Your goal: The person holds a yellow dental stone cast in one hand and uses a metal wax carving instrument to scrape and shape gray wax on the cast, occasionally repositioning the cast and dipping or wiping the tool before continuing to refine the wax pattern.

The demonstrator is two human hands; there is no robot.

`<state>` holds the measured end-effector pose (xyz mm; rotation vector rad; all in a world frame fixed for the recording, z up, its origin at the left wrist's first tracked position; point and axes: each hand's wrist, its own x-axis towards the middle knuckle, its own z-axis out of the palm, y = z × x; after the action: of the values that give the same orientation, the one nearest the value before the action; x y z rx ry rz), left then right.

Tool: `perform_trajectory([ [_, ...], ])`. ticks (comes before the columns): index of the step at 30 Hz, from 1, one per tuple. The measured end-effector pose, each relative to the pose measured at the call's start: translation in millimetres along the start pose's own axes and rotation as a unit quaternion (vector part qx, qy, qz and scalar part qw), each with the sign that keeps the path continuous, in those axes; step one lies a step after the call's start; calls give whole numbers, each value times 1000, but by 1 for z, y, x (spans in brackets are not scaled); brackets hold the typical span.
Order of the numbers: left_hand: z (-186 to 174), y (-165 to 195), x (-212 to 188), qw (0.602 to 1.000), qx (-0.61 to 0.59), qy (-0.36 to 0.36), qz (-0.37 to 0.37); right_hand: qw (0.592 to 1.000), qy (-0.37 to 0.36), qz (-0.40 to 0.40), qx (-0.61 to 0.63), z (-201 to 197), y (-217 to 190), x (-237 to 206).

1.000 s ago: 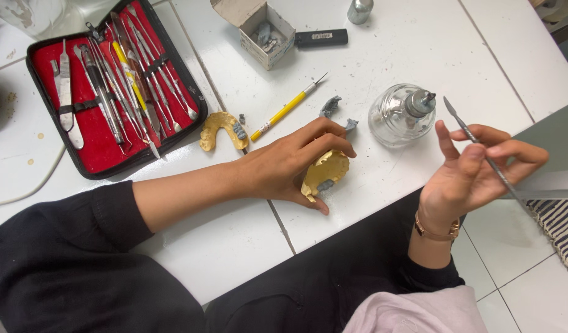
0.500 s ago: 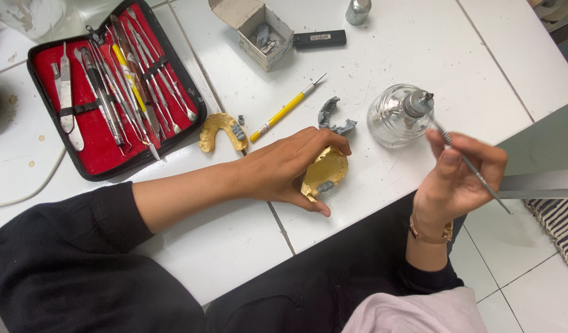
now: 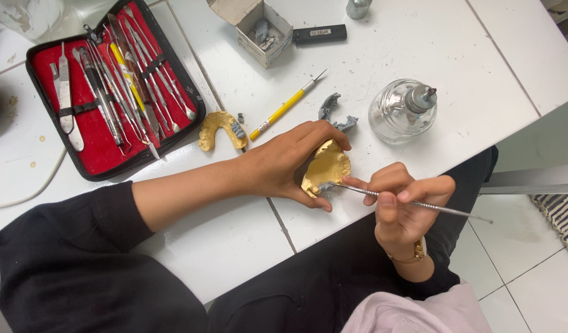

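Observation:
My left hand [image 3: 284,163] holds a yellow dental cast [image 3: 326,168] tilted on the white table [image 3: 234,234], fingers curled over its top. My right hand [image 3: 400,203] grips a thin metal instrument [image 3: 413,203] like a pen. Its tip touches the lower edge of the cast. A second yellow cast [image 3: 219,128], arch-shaped with a grey piece on it, lies just left of my left hand. A grey tooth-row piece [image 3: 332,112] lies behind my fingers.
A red-lined case of metal tools [image 3: 108,86] lies open at the back left. A yellow-handled tool [image 3: 284,108], a glass spirit lamp [image 3: 402,111], a small open cardboard box [image 3: 259,28] and a black lighter [image 3: 320,34] are on the table. The table edge runs diagonally by my right hand.
My right hand has come down and left from beside the lamp, and the instrument's tip now touches the cast. My left hand has tilted the cast slightly.

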<state>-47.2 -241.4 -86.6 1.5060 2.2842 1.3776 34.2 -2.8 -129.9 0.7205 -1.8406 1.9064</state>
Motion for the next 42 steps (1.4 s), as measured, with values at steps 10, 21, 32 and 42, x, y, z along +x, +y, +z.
perform_trajectory([
  [10, 1, -2, -2, 1000, 1, -5, 1, 998, -27, 1, -65, -2, 5, -5],
  [21, 3, -3, -1, 1000, 2, -9, -11, 998, -41, -11, -41, -1, 7, -4],
  [32, 3, -3, -1, 1000, 0, -9, -6, 998, -40, -18, -52, -3, 9, -6],
  [42, 3, -3, 0, 1000, 1, -13, -9, 997, -23, -24, -71, -2, 9, -6],
])
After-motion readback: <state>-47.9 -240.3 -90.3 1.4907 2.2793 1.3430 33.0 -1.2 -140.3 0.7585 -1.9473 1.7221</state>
